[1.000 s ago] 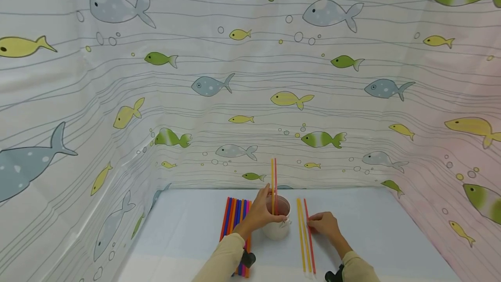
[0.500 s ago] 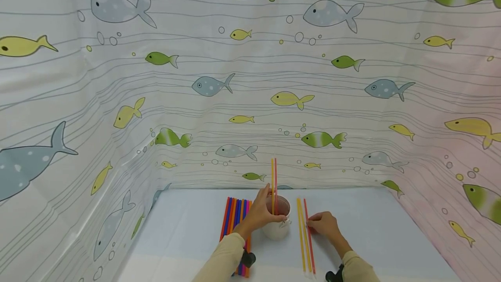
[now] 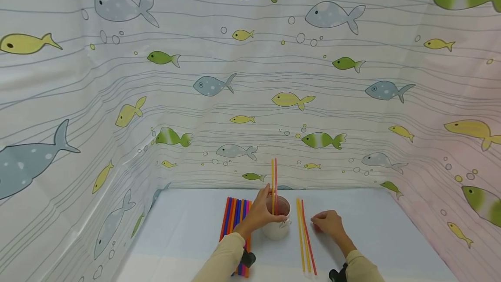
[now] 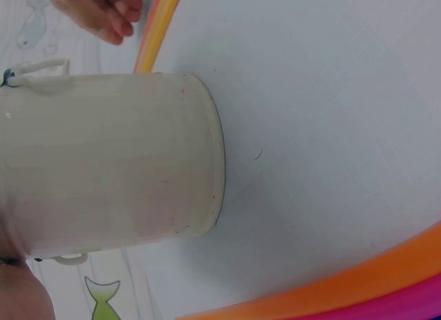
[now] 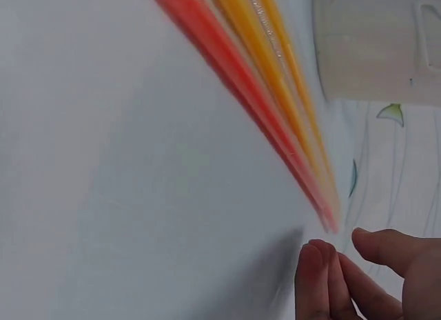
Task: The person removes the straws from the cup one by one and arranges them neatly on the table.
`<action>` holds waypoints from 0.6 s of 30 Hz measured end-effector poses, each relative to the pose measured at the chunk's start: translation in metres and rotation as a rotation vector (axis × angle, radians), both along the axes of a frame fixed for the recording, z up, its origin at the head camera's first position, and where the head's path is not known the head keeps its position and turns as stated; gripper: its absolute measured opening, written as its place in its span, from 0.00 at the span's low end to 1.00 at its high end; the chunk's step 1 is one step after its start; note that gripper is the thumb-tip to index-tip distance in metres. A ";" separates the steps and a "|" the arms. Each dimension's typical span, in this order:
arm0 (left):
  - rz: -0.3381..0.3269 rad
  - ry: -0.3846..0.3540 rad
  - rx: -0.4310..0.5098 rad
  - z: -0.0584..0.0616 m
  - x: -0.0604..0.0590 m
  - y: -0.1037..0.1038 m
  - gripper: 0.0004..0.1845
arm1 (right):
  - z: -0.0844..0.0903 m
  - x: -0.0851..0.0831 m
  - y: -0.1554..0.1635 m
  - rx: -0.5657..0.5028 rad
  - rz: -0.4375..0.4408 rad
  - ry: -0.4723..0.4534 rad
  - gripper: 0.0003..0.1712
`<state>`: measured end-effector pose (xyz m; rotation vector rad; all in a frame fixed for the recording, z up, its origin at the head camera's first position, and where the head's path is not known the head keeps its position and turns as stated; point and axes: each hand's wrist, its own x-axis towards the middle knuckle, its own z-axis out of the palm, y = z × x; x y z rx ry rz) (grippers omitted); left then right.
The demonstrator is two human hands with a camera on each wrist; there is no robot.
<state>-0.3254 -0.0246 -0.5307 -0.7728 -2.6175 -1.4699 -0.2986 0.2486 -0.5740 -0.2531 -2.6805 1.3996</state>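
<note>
My left hand (image 3: pixel 259 213) grips the rim of a cream canister (image 3: pixel 276 230) with small side handles, its thumb along the near side. A yellow straw (image 3: pixel 272 175) and a red straw (image 3: pixel 275 175) stand upright in the canister beside the fingers. To the right, another red straw (image 3: pixel 308 238) lies on the table next to yellow straws (image 3: pixel 301 234); clear wrapping shows around them in the right wrist view. My right hand (image 3: pixel 329 224) hovers just right of that red straw, holding nothing. Thumb and fingertips are apart in the right wrist view.
A row of thicker coloured sticks (image 3: pixel 235 214) in orange, blue, red and pink lies left of the canister, partly under my left forearm. The white table (image 3: pixel 375 225) meets a fish-patterned curtain (image 3: pixel 258 68) at the back and sides.
My right hand has let go of the lying red straw and moved slightly right. That straw's upper end has shifted left toward the yellow ones. The left hand stays put.
</note>
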 end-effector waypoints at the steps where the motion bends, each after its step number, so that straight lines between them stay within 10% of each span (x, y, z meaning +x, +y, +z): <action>1: 0.000 0.002 -0.001 0.000 0.000 0.000 0.63 | 0.003 -0.001 0.000 -0.003 -0.003 0.007 0.09; 18: 0.000 0.010 0.006 0.000 0.000 0.000 0.63 | 0.076 -0.036 -0.043 -0.064 0.042 0.218 0.07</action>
